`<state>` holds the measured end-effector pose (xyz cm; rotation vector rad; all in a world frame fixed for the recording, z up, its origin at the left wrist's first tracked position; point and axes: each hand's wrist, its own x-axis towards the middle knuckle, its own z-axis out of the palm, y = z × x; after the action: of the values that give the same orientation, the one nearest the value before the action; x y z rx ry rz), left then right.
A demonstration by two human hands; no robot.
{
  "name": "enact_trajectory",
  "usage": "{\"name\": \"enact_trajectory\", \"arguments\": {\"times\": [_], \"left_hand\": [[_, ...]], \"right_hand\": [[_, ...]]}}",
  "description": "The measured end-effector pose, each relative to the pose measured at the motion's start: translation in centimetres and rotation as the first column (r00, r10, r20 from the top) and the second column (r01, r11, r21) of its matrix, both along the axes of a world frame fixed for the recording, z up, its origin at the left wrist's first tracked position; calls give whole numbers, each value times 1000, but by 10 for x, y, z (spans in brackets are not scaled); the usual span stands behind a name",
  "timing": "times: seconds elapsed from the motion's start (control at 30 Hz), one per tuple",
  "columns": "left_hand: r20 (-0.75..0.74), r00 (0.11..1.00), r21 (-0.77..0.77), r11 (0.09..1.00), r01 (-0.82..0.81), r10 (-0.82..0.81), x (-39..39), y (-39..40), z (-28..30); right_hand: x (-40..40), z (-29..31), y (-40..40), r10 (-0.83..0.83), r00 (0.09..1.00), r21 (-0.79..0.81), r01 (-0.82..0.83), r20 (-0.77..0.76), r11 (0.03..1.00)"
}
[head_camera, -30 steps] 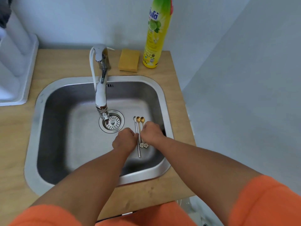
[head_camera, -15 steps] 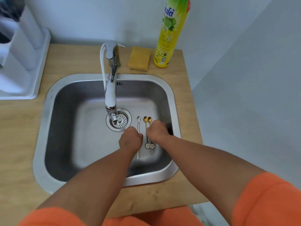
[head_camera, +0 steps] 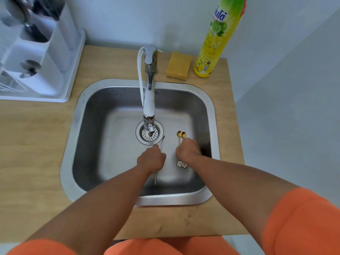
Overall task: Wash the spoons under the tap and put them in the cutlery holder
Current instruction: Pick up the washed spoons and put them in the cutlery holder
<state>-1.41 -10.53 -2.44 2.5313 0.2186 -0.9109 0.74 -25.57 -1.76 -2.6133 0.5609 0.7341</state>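
In the sink [head_camera: 77,126], the left hand [head_camera: 151,159] grips the silver spoon [head_camera: 162,142], the right hand [head_camera: 188,150] closes over two gold spoons [head_camera: 181,134], all pointing towards the tap [head_camera: 149,100].

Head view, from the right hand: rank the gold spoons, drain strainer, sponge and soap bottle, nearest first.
From the right hand:
1. Gold spoons, under the hand, on the sink floor.
2. Drain strainer, to its left, below the tap.
3. Sponge, on the counter behind the sink.
4. Soap bottle, standing right of the sponge, at the wall.
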Motion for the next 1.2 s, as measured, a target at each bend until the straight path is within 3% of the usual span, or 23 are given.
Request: {"name": "enact_trajectory", "arguments": {"times": [0.1, 0.27, 0.43, 0.6, 0.73, 0.97, 1.1, 1.2], "left_hand": [[-16, 995, -145, 984, -104, 103, 2, 26, 5], [17, 948, -410, 867, -284, 318, 4, 65, 27], [152, 902, -461, 836, -297, 405, 11, 99, 64], [346, 842, -481, 849, -220, 414, 17, 144, 122], [515, 725, -500, 847, -179, 457, 30, 186, 178], [772, 431, -479, 873, -89, 467, 54, 259, 259], [850, 234, -444, 881, -164, 472, 64, 286, 273], [870, 212, -383, 880, -281, 446, 66, 296, 263]], "right_hand": [[-2, -1, 6, 50, 999, -25, -51, -12, 998], [-7, -2, 11, 52, 997, -51, -55, -61, 997], [-17, 8, 24, 150, 982, -37, -155, -116, 987], [-30, 17, 62, 216, 976, 15, -216, 6, 976], [-35, 29, 103, 264, 947, 103, -286, 182, 953], [-20, 68, 167, 208, 922, 260, -299, 326, 918], [0, 102, 191, 185, 879, 308, -341, 440, 888], [22, 131, 205, 161, 821, 319, -383, 548, 867]]}}
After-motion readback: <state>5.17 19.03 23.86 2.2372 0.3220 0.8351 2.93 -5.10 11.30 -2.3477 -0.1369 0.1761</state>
